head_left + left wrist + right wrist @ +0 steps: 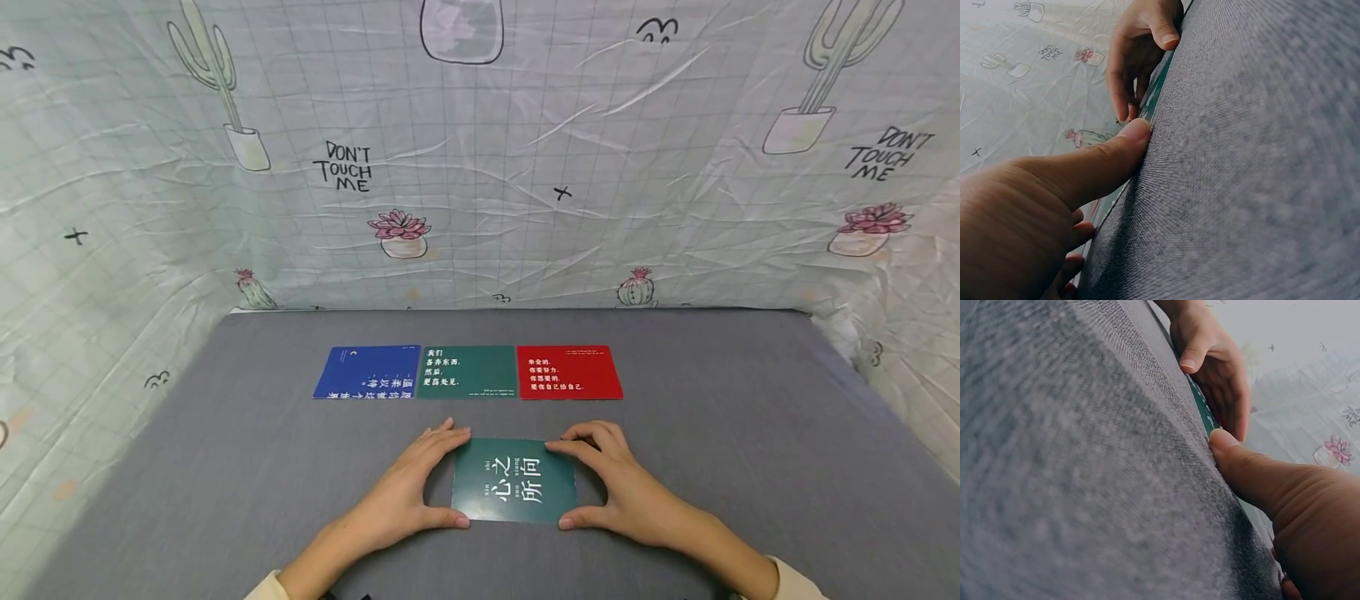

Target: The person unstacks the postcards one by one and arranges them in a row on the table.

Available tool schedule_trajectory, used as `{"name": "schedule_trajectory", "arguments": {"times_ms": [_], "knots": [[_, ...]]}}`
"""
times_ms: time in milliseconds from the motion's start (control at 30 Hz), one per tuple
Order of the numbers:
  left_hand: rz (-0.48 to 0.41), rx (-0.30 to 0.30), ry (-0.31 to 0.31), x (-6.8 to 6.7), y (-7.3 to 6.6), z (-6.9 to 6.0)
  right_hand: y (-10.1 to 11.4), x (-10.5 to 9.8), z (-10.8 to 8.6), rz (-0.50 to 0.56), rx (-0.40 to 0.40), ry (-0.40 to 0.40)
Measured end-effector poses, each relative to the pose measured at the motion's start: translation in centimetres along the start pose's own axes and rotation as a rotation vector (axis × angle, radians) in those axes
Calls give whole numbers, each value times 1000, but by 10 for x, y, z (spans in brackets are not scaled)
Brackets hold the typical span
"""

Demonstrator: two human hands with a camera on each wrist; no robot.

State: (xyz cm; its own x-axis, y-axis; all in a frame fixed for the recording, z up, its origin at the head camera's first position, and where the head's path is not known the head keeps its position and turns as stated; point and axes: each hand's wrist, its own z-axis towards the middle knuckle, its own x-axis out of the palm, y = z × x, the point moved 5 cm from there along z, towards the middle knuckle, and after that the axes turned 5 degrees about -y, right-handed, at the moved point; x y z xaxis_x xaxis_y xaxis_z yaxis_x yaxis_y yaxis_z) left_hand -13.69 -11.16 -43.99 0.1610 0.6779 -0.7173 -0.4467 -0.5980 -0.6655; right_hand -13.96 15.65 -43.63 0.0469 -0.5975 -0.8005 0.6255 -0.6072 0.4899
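Observation:
A dark green card (480,483) with large white Chinese characters turned sideways lies on or just above the grey cloth, near the front. On its left side my left hand (416,483) holds the corners, thumb at the near one and fingers at the far one. My right hand (626,483) grips the right corners the same way. In the left wrist view the left thumb (1110,156) meets the card's edge, seen as a thin green strip (1159,87). The right wrist view shows the right thumb (1254,472) against that edge too.
Behind the hands, a blue card (367,372), another green card (468,372) and a red card (570,372) lie side by side in a row. A grey cloth (712,400) covers the table. Printed cactus fabric (480,167) hangs at the back and both sides.

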Motion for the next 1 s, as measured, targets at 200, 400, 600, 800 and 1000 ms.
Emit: {"name": "schedule_trajectory", "arguments": {"times_ms": [200,400,600,800,1000], "knots": [[2,5,5,-1,-1,1,1,-2,0,-2,26,-6],[6,3,7,0,-1,1,1,-3,1,-3,34,-8],[9,3,7,-1,-1,0,2,-2,0,13,46,-4],[12,0,3,-1,-1,0,1,-2,0,20,29,-15],[9,-25,-11,0,1,-1,0,-1,0,18,-2,-36]]}}
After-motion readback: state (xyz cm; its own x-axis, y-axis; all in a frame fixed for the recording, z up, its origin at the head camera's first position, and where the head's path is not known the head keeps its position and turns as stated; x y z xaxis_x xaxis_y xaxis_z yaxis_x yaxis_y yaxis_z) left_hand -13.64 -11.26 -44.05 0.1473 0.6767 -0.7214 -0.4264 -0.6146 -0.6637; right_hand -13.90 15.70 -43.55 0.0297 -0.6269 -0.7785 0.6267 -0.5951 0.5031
